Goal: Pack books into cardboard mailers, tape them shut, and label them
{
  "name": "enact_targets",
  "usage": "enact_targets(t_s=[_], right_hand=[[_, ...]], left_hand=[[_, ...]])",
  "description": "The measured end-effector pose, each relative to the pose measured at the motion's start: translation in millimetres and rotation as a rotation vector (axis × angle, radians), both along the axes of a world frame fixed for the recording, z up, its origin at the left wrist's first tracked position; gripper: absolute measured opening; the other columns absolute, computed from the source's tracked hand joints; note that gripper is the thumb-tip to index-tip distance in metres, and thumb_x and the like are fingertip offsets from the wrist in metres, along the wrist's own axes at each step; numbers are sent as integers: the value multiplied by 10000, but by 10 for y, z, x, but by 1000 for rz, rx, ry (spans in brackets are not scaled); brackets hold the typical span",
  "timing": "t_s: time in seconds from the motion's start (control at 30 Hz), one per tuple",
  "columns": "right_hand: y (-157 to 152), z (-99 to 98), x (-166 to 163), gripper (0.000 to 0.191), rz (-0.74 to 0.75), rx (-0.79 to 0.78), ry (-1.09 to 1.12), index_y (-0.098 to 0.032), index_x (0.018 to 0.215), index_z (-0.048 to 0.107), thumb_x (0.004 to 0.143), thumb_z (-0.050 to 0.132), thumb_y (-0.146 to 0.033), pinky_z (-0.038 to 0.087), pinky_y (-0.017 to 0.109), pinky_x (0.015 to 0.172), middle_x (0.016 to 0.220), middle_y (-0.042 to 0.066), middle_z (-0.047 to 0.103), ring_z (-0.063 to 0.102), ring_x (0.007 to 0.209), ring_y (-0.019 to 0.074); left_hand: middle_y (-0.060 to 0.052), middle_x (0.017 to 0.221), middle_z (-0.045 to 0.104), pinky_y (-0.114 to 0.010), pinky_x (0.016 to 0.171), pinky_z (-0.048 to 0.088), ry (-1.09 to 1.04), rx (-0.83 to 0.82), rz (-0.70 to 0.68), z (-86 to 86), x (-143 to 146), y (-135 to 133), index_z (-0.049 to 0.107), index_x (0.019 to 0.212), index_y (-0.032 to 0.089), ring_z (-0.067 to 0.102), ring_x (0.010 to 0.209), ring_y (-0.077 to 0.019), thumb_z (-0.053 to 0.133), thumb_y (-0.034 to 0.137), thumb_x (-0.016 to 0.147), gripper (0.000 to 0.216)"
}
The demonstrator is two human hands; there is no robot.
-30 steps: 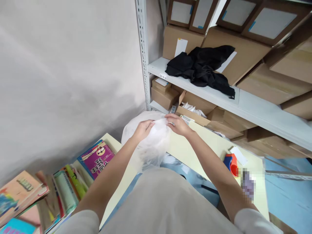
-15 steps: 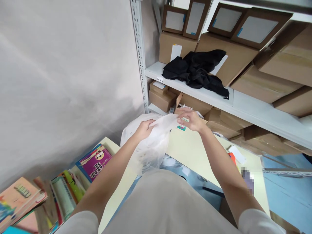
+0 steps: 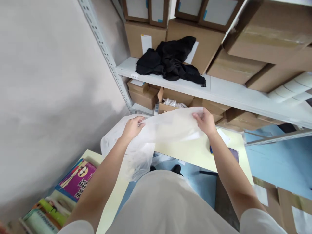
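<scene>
A translucent white plastic bag (image 3: pixel 170 125) is stretched between my two hands above the pale yellow table (image 3: pixel 170 148). My left hand (image 3: pixel 133 127) pinches its edge near the bulky, crumpled part on the left. At the other end, my right hand (image 3: pixel 206 122) grips the far corner between thumb and fingers. The crumpled part hangs over the table's front edge, and its contents, if any, cannot be made out. Through the thin film the tabletop shows faintly.
A purple book (image 3: pixel 78 178) and other books lie at the lower left. Behind the table, a white metal shelf (image 3: pixel 219 91) holds cardboard boxes (image 3: pixel 148 40) and a black cloth (image 3: pixel 170 61). A wall (image 3: pixel 48 81) rises on the left. More boxes (image 3: pixel 270 198) stand at the lower right.
My right hand has moved right, away from the left hand, drawing the bag out into a wide strip. The camera view has turned right.
</scene>
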State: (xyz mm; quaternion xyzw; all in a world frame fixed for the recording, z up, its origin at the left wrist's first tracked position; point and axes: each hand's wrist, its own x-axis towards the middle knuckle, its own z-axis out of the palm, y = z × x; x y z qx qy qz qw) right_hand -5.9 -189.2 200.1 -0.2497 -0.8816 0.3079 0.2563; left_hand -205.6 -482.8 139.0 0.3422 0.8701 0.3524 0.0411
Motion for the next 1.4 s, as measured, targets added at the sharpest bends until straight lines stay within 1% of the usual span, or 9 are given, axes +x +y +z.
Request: enact_targets(t_s=[0.17, 0.3, 0.5, 0.7, 0.8, 0.9, 1.0, 1.2, 1.4], right_hand=[[340, -651, 713, 464, -322, -68, 207, -210, 997, 418, 718, 687, -466, 470, 322, 633, 926, 52, 551, 524, 649, 154], [445, -1186, 1208, 423, -434, -6, 170, -248, 816, 350, 703, 702, -452, 482, 361, 718, 885, 36, 502, 524, 755, 187], [568, -1875, 1658, 223, -337, -125, 0, -245, 724, 439, 802, 604, -373, 522, 418, 779, 891, 72, 503, 564, 861, 237], [691, -2535, 1734, 154, -240, -328, -166, -192, 887, 621, 835, 561, -324, 556, 465, 802, 1049, 112, 532, 635, 702, 198], [748, -2799, 1711, 225, -193, -387, -229, -167, 1010, 644, 827, 561, -269, 553, 476, 836, 1119, 144, 531, 658, 772, 219], [772, -2940, 1704, 385, -142, -349, -345, -119, 1165, 599, 802, 602, -248, 487, 522, 950, 1284, 225, 465, 593, 1109, 320], [737, -2958, 1726, 589, -138, -230, -440, -139, 1347, 465, 801, 634, -285, 324, 624, 1057, 1494, 251, 268, 250, 1414, 396], [546, -2952, 1705, 780, 159, -232, -562, -171, 1481, 271, 800, 650, -217, 240, 583, 1120, 1572, 233, 158, 139, 1462, 347], [341, -3038, 1591, 796, 70, -317, -633, -107, 1505, 176, 828, 585, -205, 191, 607, 1126, 1580, 257, 50, 21, 1467, 363]], left_hand=[[-75, 1043, 710, -366, 908, 514, 13, 72, -16, -195, 146, 566, 632, 1095, 190, 663, 997, -243, 655, 177, 739, 357], [-100, 1140, 629, -408, 911, 510, 94, 143, 37, -489, 361, 1076, 564, 1146, 191, 619, 1032, -253, 632, 177, 746, 406], [-133, 1169, 533, -395, 837, 534, 14, 80, -8, -1126, 599, 1562, 514, 1141, 183, 618, 946, -223, 546, 164, 806, 337], [-128, 1118, 539, -398, 901, 512, -52, -85, 50, -1697, 734, 1728, 491, 1189, 178, 600, 961, -221, 511, 142, 820, 372], [-156, 1183, 522, -414, 962, 482, -97, -138, 142, -1903, 803, 1766, 432, 1280, 156, 592, 1027, -229, 507, 124, 816, 471], [-233, 1360, 413, -470, 1066, 388, -63, -190, 200, -2001, 934, 1796, 290, 1406, 98, 457, 1275, -296, 538, 169, 824, 637], [-276, 1516, 223, -550, 1137, 229, 30, -328, 130, -2018, 1172, 1794, 205, 1464, 66, 181, 1440, -365, 577, 284, 831, 765], [-206, 1587, 137, -609, 1129, 149, -26, -695, -344, -2132, 1723, 1667, 295, 1483, 160, 79, 1461, -397, 601, 479, 803, 811], [-203, 1591, 107, -572, 1121, 212, -103, -836, -430, -2306, 1657, 1563, 246, 1508, 174, 88, 1461, -388, 598, 437, 832, 806]])
